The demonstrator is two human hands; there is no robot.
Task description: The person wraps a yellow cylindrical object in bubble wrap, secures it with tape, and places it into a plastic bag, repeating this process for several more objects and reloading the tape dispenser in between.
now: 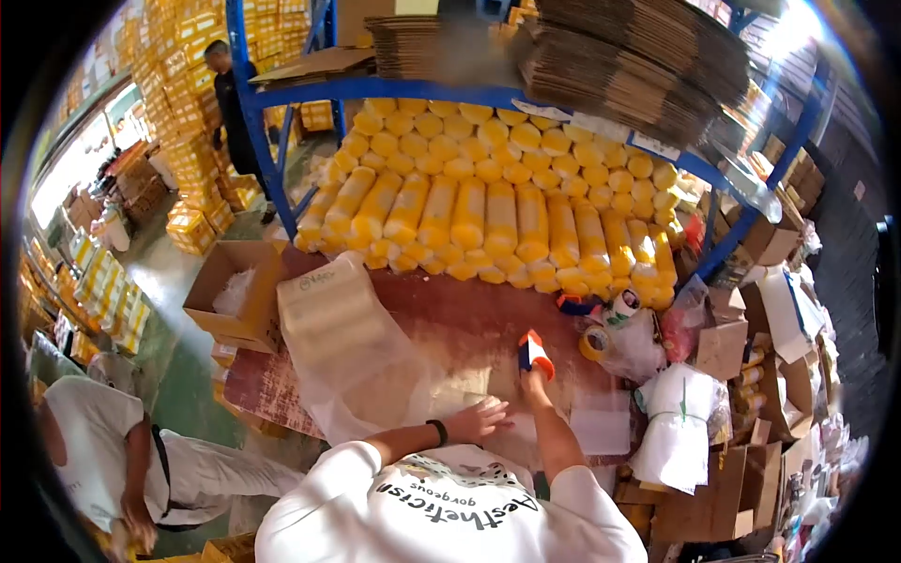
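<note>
My left hand (pixel 477 419) lies flat with its fingers spread on clear plastic wrap near the table's front edge. To its right, my right hand (pixel 534 377) is closed round an orange and blue tape dispenser (pixel 536 355), held over the red table (pixel 469 311). On the table's left part sits a package wrapped in clear film (pixel 330 310) with dark marker writing on top. Loose film (pixel 375 375) spreads from it toward my left forearm.
Yellow-and-white rolls (pixel 488 220) are stacked behind the table under a blue rack (pixel 375 88). An open carton (pixel 235 293) stands at left. Bagged tape rolls (pixel 627 340) and a white bundle (pixel 678 422) lie right. Two people are at left, one seated close by.
</note>
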